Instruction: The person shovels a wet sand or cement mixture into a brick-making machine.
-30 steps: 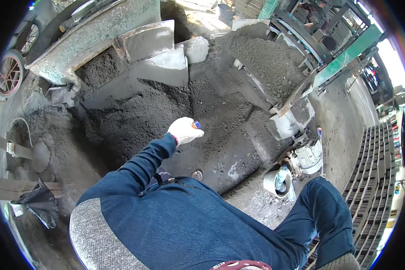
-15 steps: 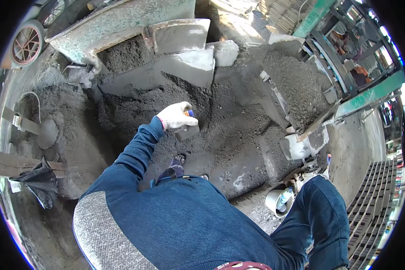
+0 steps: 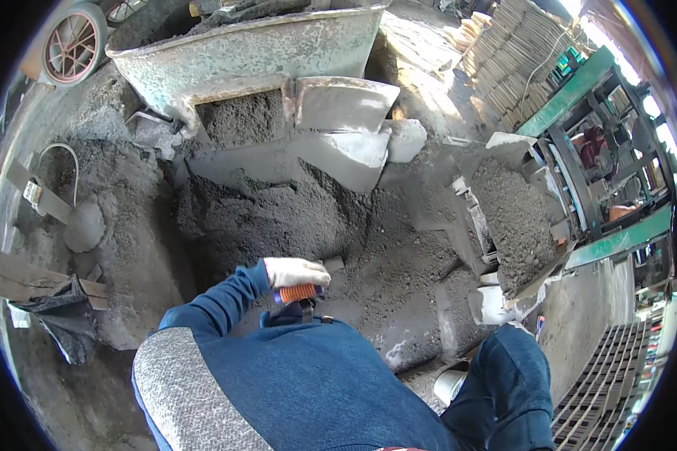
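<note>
My left hand (image 3: 297, 273), in a pale glove, is wrapped around a hand tool with an orange ribbed handle (image 3: 299, 292) that has dark ends. A small flat grey piece (image 3: 333, 264) shows just past the fingers, and I cannot tell whether it belongs to this tool. The hand is in front of my body, over the near edge of a heap of damp grey mix (image 3: 256, 218). My right arm bends at the lower right, with the sleeve running off the bottom edge; the right hand is out of view.
A worn metal cart (image 3: 256, 56) with a spoked wheel (image 3: 75, 45) stands at the back. More grey mix (image 3: 508, 225) lies by a green-framed machine (image 3: 617, 237) on the right. A white bucket (image 3: 449, 385) is partly behind my right arm. Slatted racks (image 3: 602, 376) stand lower right.
My left hand has come back toward my body with the orange-handled tool, turning so more of the handle shows. The view has tilted up, so the surroundings sit lower.
</note>
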Available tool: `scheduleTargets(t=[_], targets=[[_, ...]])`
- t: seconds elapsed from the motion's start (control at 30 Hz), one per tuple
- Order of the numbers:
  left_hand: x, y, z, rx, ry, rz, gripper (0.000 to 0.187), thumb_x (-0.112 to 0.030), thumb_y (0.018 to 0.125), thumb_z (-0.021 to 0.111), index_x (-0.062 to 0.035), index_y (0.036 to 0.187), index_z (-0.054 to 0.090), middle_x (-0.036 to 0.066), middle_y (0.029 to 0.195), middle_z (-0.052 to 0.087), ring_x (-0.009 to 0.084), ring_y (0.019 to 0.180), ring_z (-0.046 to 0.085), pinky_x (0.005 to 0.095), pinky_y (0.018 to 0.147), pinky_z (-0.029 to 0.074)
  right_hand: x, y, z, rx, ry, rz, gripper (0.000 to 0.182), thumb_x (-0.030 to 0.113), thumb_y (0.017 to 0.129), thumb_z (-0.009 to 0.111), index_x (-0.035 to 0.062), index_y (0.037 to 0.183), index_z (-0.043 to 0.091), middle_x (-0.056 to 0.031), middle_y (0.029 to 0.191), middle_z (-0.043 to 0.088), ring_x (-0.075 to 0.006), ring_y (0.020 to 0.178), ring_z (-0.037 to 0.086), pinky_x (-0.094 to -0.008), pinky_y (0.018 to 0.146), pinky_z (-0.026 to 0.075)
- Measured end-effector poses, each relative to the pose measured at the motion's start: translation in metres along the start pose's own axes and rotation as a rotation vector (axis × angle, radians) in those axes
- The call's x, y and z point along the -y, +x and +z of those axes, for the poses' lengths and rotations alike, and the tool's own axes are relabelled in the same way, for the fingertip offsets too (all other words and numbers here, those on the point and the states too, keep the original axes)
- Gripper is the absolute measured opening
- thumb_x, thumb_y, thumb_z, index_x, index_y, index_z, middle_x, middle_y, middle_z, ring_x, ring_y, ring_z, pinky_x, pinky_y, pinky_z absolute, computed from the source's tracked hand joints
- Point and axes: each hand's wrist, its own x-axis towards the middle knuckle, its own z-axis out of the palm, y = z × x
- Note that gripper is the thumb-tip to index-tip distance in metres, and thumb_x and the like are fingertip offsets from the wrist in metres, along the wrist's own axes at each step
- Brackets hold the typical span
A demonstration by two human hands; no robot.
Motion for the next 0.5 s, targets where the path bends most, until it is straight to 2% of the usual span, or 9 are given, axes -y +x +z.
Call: scheduleTargets(t=[0.03,0.07,0.17,0.2,0.27,0.37,0.4,0.5], targets=[[0.011,0.004,0.002,0.006,0.045,0.025,0.034,-0.034,0.100,0.060,-0.0048,0.115,0.067,0.004,0.106,0.066,0.0146,0.100,0.061,0.0311,0.091,0.049,-0.002,0.004,0.001,0.002,-0.006,-0.003,0.052,0.041,0.094,0.063,0.0055,0.131,0.057,-0.0147,0.123,0.060,-0.0299,0.112,0.057,-0.0445,0.092,0.051],[0.030,0.011,0.014,-0.042,-0.257,-0.092,0.032,-0.033,0.101,0.061,-0.0028,0.110,0.069,0.002,0.103,0.067,0.0114,0.095,0.060,0.0296,0.087,0.050,-0.006,0.009,0.004,0.005,0.002,0.008,0.052,0.041,0.094,0.063,0.0056,0.132,0.057,-0.0147,0.123,0.060,-0.0301,0.112,0.056,-0.0446,0.092,0.051],[0.051,0.014,0.022,0.063,-0.508,-0.260,0.036,-0.037,0.098,0.066,-0.0023,0.107,0.071,0.001,0.096,0.067,0.0090,0.087,0.059,0.0271,0.078,0.048,-0.012,0.020,0.009,0.008,0.000,0.025,0.054,0.043,0.094,0.063,0.0058,0.133,0.056,-0.0149,0.125,0.059,-0.0306,0.115,0.056,-0.0452,0.094,0.050],[0.053,0.013,0.024,0.030,-0.406,-0.290,0.042,-0.042,0.096,0.068,-0.0019,0.108,0.071,0.003,0.096,0.068,0.0115,0.089,0.060,0.0295,0.079,0.048,-0.013,0.022,0.010,0.008,-0.005,0.034,0.055,0.043,0.094,0.063,0.0059,0.133,0.056,-0.0150,0.126,0.059,-0.0308,0.115,0.055,-0.0453,0.094,0.050],[0.078,0.024,0.021,-0.006,-0.147,-0.200,0.047,-0.045,0.093,0.070,-0.0006,0.110,0.071,0.007,0.100,0.070,0.0158,0.093,0.063,0.0318,0.086,0.049,-0.013,0.024,0.013,0.010,-0.007,0.061,0.056,0.044,0.094,0.063,0.0061,0.134,0.056,-0.0151,0.127,0.059,-0.0312,0.117,0.055,-0.0457,0.095,0.050],[0.099,0.038,0.015,-0.130,-0.011,-0.189,0.058,-0.050,0.086,0.072,0.0027,0.110,0.071,0.014,0.103,0.071,0.0216,0.095,0.066,0.0357,0.086,0.053,-0.011,0.025,0.015,0.024,-0.016,0.110,0.058,0.046,0.094,0.063,0.0063,0.135,0.055,-0.0153,0.129,0.058,-0.0317,0.119,0.054,-0.0462,0.096,0.049],[0.102,0.042,0.013,-0.198,0.045,-0.280,0.058,-0.047,0.083,0.073,0.0027,0.112,0.071,0.016,0.109,0.071,0.0225,0.102,0.067,0.0341,0.091,0.052,-0.010,0.026,0.015,0.026,-0.024,0.124,0.058,0.046,0.094,0.063,0.0064,0.136,0.055,-0.0154,0.130,0.058,-0.0319,0.119,0.054,-0.0464,0.097,0.049],[0.148,0.070,0.005,-0.266,0.050,-0.371,0.055,-0.039,0.080,0.078,0.0059,0.110,0.071,0.016,0.102,0.072,0.0217,0.090,0.069,0.0341,0.082,0.055,-0.004,0.026,0.014,0.027,-0.056,0.178,0.060,0.048,0.094,0.063,0.0067,0.137,0.054,-0.0156,0.132,0.057,-0.0324,0.122,0.053,-0.0469,0.098,0.048]])
